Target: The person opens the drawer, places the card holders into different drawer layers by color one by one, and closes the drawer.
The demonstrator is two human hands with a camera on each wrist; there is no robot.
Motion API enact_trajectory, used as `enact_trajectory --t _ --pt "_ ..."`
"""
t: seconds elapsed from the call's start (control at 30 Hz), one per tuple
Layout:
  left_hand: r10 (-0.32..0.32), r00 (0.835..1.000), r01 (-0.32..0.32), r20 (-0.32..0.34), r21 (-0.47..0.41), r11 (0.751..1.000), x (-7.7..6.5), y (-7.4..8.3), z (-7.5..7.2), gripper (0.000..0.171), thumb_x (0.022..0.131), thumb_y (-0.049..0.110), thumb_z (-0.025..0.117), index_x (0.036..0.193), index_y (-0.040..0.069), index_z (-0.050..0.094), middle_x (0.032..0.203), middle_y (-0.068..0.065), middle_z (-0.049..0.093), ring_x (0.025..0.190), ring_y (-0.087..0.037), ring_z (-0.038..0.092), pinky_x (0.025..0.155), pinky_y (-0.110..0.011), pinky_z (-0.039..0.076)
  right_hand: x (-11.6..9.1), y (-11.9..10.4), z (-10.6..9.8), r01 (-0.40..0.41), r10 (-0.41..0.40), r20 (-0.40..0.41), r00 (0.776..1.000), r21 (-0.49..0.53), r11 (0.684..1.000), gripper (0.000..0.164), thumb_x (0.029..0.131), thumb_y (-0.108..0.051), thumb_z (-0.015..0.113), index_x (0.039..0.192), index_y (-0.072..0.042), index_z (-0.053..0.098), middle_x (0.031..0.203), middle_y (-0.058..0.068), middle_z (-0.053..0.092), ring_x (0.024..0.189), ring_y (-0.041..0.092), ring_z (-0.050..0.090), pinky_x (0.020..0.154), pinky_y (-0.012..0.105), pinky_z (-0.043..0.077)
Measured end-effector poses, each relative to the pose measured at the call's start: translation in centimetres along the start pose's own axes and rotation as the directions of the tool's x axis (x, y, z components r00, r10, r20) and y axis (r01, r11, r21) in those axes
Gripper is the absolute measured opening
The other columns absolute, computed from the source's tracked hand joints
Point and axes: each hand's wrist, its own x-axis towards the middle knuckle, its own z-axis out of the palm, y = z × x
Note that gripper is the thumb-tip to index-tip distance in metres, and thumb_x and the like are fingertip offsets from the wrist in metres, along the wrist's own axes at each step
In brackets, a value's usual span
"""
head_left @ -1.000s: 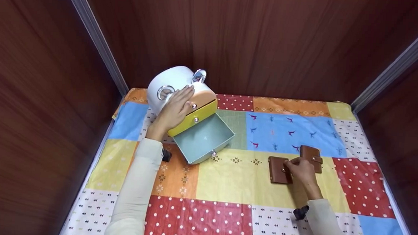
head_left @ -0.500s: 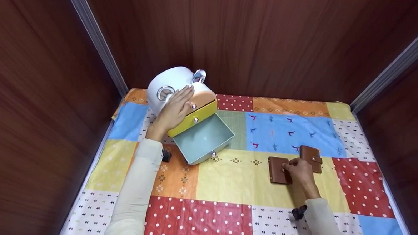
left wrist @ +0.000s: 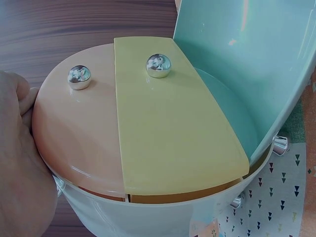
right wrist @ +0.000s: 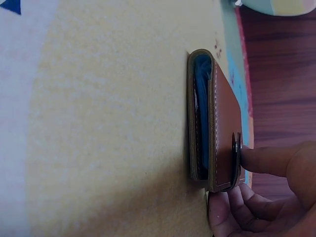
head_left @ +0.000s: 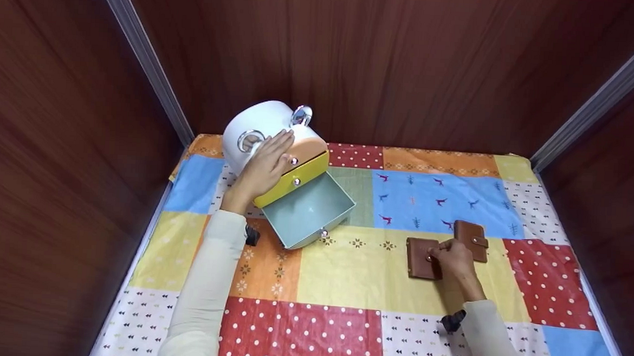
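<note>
A rounded white drawer box with chrome rings stands at the back left. My left hand rests on its top, fingers straight. Its peach drawer and yellow drawer are pushed in, the yellow one leaving a thin gap at its edge. The pale teal drawer at the bottom is pulled far out, with nothing visible inside. On the cloth at right, my right hand pinches a brown leather wallet at its snap strap, thumb on the snap, fingers at the edge. Blue-green inner sleeves show between its covers.
Just beyond the right hand lies a second brown wallet, partly covered by the hand. A patchwork cloth covers the table. Dark wood panels enclose it at the back and both sides.
Almost nothing differs; the right wrist has shifted very slightly left while the fingers stay on the wallet. The left hand keeps its place on the drawer box.
</note>
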Motion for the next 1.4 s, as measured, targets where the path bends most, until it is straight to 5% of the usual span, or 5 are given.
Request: enact_trajectory --t 0.57,0.7,0.87,1.23,1.4 --pt "-0.002 1.000 0.002 0.004 0.000 1.000 0.0 0.1 -0.1 0.054 0.116 0.028 0.035 0.168 0.014 0.031 0.178 0.001 0.027 0.167 -0.022 0.018 0.140 -0.039 0.007 0.7 0.0 0.1 0.014 -0.019 0.047 0.999 0.094 0.995 0.037 0.099 -0.014 0.067 0.064 -0.012 0.054 0.071 0.003 0.075 0.063 0.014 0.054 0.063 0.028 0.040" --pt "-0.003 1.000 0.003 0.003 0.004 1.000 0.0 0.1 -0.1 0.055 0.116 0.029 0.035 0.168 0.014 0.032 0.178 0.001 0.027 0.167 -0.021 0.018 0.140 -0.038 0.007 0.3 -0.1 0.1 0.002 -0.008 0.050 0.999 0.114 0.994 0.021 0.100 -0.016 0.066 0.090 0.002 0.062 0.092 0.015 0.077 0.075 0.018 0.062 0.067 0.027 0.047" --pt "-0.007 1.000 0.007 -0.001 0.004 1.000 0.0 0.1 0.0 0.055 0.116 0.030 0.034 0.169 0.016 0.031 0.178 0.002 0.026 0.167 -0.020 0.017 0.139 -0.037 0.007 -0.1 -0.3 -0.2 -0.009 0.002 0.071 0.997 0.102 0.995 0.044 0.102 -0.022 0.063 0.127 0.013 0.057 0.108 0.024 0.070 0.090 0.026 0.065 0.072 0.028 0.051" --pt "-0.007 1.000 0.007 0.002 -0.005 1.000 -0.1 0.1 0.0 0.055 0.116 0.031 0.035 0.169 0.016 0.030 0.178 0.002 0.026 0.167 -0.021 0.017 0.140 -0.038 0.007 -0.4 -0.5 -0.1 -0.035 0.011 0.134 0.991 0.182 0.983 0.055 0.102 -0.015 0.061 0.145 0.016 0.047 0.131 0.033 0.059 0.101 0.027 0.062 0.077 0.028 0.050" --pt "-0.004 1.000 0.004 0.000 -0.005 1.000 -0.1 0.1 0.0 0.055 0.116 0.030 0.035 0.169 0.015 0.030 0.178 0.002 0.026 0.167 -0.021 0.017 0.140 -0.038 0.006 -0.5 -0.4 -0.2 -0.028 -0.005 0.120 0.993 0.270 0.962 0.050 0.100 -0.014 0.065 0.141 0.011 0.052 0.123 0.026 0.070 0.094 0.015 0.068 0.075 0.024 0.052"
